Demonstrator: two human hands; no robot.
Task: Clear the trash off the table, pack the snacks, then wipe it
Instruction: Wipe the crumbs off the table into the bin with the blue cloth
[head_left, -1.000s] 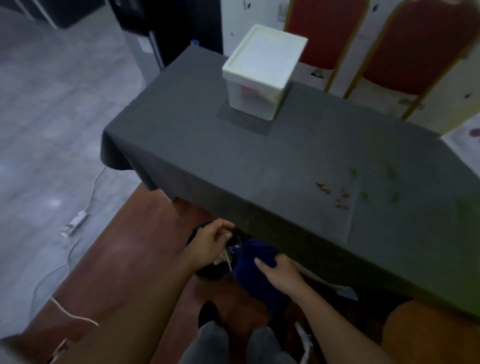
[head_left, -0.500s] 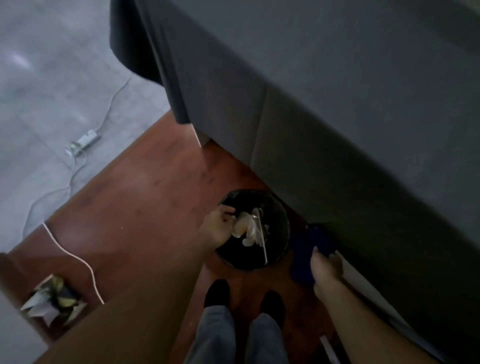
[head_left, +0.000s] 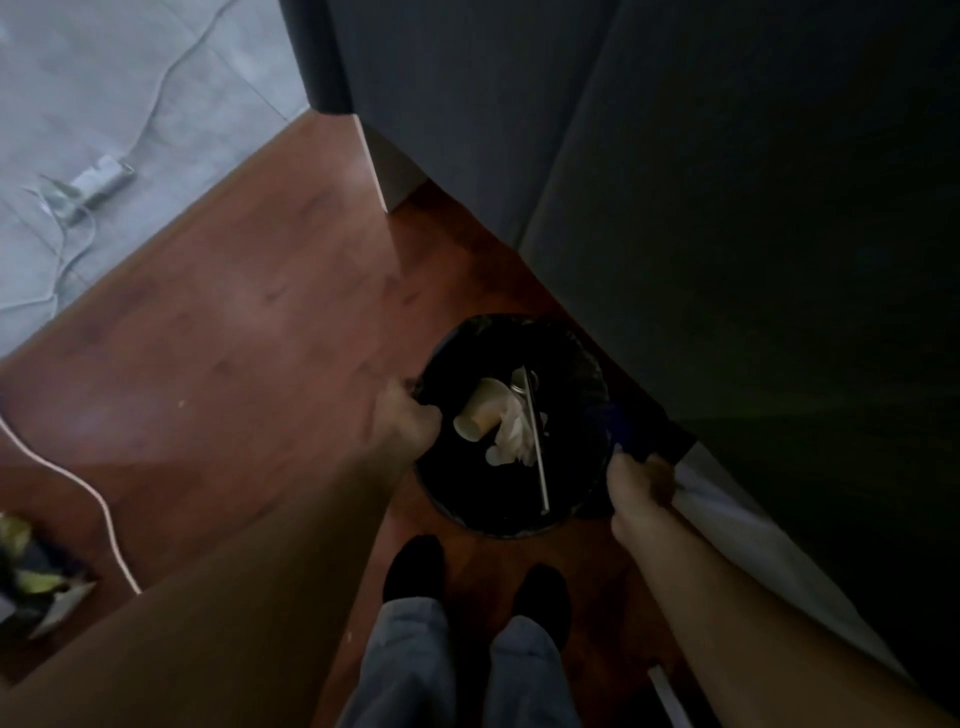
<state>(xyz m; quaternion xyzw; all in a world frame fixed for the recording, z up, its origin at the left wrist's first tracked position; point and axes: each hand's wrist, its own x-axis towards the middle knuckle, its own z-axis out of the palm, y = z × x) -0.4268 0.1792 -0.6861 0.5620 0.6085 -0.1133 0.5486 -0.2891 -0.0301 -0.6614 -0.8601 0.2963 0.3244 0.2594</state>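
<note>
A round black trash bin lined with a black bag stands on the wooden floor beside the table. Inside lie a paper cup, crumpled white tissue and a long thin stick. My left hand grips the bin's left rim. My right hand is at the bin's right side, closed on a dark blue cloth that hangs against the bin. The grey tablecloth drapes down at the upper right; the tabletop is out of view.
A white table leg stands behind the bin. A power strip and white cables lie on the floor to the left. Crumpled wrappers sit at the lower left. My feet are just before the bin.
The view has dropped from the tabletop to the floor and drawn closer to the bin. My left hand stays on the rim; my right hand with the blue cloth has moved to the bin's right side.
</note>
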